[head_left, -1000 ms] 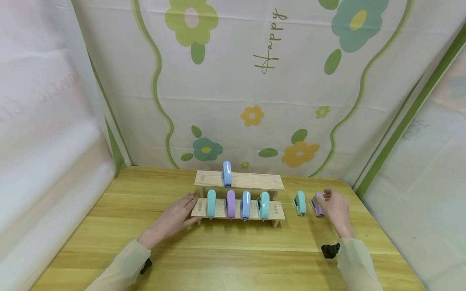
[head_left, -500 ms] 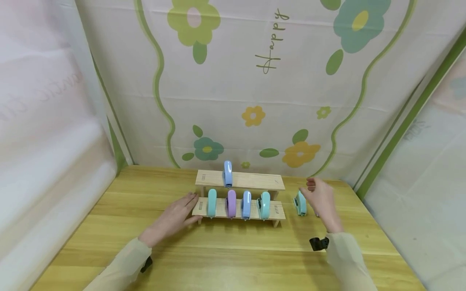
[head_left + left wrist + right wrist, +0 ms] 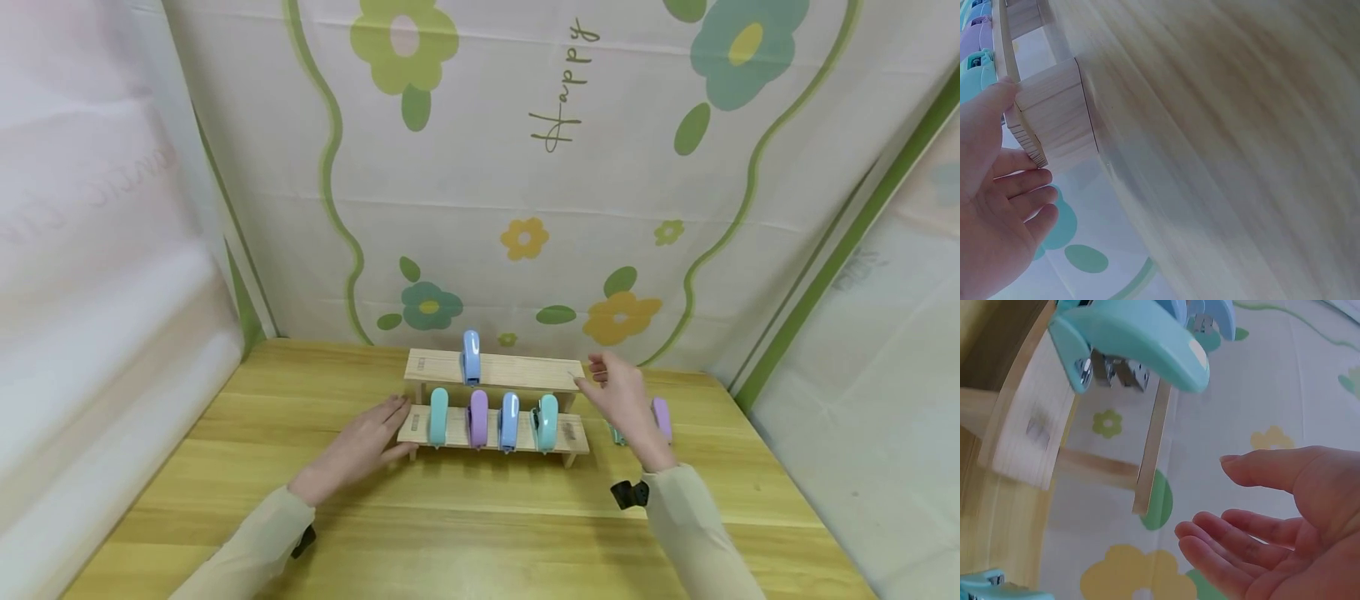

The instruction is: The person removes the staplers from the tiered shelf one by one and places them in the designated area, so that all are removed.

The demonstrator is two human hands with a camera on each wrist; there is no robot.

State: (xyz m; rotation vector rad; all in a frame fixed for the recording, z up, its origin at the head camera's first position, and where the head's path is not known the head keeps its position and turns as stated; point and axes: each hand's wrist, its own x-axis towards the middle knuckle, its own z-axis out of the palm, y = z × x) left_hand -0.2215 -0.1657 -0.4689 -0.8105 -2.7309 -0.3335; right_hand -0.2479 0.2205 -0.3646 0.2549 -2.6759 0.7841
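My left hand [image 3: 367,442] grips the left end of a two-tier wooden stand [image 3: 525,372], its thumb at the front edge and its fingers [image 3: 1029,181] at the back in the left wrist view. Along the lower tier stand a teal stapler [image 3: 438,417], a purple stapler [image 3: 478,419], a blue stapler [image 3: 509,422] and another teal stapler [image 3: 547,422]. On the upper tier sits one blue stapler [image 3: 471,358]. My right hand [image 3: 622,404] hovers by the upper tier's right end, thumb and fingers apart, holding nothing in the right wrist view.
To the right of the stand, on the wooden table [image 3: 480,533], are a purple stapler [image 3: 662,419] and a teal stapler [image 3: 617,436], both partly hidden by my right hand. A flowered cloth [image 3: 450,192] hangs behind, with more cloth at both sides.
My right hand has moved left from the purple stapler on the table, past the teal one, to the stand's upper right end. My left hand stays on the stand; the staplers remain in place.
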